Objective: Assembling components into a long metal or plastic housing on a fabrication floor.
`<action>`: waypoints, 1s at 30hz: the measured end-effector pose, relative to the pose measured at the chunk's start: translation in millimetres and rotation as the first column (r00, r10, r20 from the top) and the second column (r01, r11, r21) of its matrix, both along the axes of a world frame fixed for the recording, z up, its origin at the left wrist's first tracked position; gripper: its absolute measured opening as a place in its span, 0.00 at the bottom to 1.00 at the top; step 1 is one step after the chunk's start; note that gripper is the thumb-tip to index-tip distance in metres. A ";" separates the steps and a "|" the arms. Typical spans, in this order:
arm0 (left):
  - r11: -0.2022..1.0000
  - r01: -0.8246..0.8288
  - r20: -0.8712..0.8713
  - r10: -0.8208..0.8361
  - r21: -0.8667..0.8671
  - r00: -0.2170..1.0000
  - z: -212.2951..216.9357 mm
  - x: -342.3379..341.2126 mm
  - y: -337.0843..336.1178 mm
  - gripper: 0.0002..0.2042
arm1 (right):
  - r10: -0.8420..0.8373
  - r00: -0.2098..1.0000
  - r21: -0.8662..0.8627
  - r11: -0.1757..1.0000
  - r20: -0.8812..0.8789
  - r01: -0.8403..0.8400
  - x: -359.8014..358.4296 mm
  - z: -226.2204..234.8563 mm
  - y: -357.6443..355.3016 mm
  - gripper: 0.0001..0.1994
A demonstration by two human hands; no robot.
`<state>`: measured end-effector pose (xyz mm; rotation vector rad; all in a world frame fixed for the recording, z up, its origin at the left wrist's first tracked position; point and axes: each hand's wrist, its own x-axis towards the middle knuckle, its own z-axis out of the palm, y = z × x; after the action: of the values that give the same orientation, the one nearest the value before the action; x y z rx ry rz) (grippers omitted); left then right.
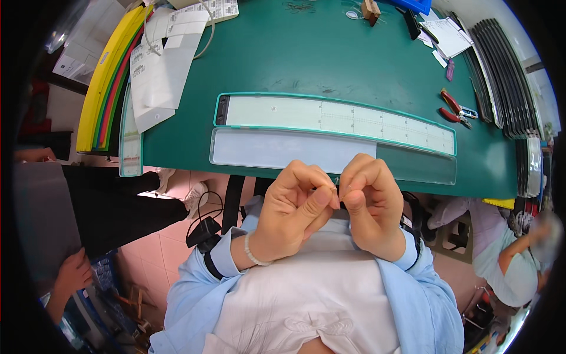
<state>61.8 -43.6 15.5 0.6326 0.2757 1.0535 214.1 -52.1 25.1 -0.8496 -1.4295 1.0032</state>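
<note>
My left hand (299, 209) and my right hand (372, 203) meet fingertip to fingertip in front of my chest, just off the table's near edge. Both pinch closed on something too small and fine to make out. Beyond them on the green table lies a long, flat case with a teal rim (389, 120), its white inside marked with a grid and a black block at its left end. Its clear lid (413, 165) lies folded out toward me, with a pale sheet (283, 148) in its left part.
Red-handled pliers (453, 106) lie at the right, near a stack of black trays (501, 76). Printed label sheets (159, 82) overlap yellow folders (106, 82) at the left. A small wooden block (370, 8) sits at the back. Other people are close by on both sides.
</note>
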 end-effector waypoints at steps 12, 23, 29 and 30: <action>0.916 0.186 -0.421 -0.021 0.356 0.907 36.2 6.2 13.1 0.02 | -0.258 0.885 0.068 0.965 0.387 0.252 132.3 76.4 146.5 0.07; 1.000 -0.018 -0.468 0.007 -0.018 0.884 6.8 51.7 53.0 0.06 | -0.041 0.902 -0.484 0.833 0.429 0.268 154.5 -6.6 316.4 0.08; 1.000 0.004 -0.545 -0.007 -0.007 0.839 3.4 47.1 51.4 0.06 | -0.038 0.931 -0.671 0.683 0.363 0.290 155.8 11.6 322.0 0.10; 0.998 0.006 -0.609 0.034 0.064 0.792 4.5 47.4 50.8 0.05 | -0.050 0.932 -0.670 0.680 0.360 0.296 160.1 13.1 325.1 0.10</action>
<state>109.2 7.2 20.0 1.0277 0.8191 0.8449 374.2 273.0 38.2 -1.7683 -1.1544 1.3433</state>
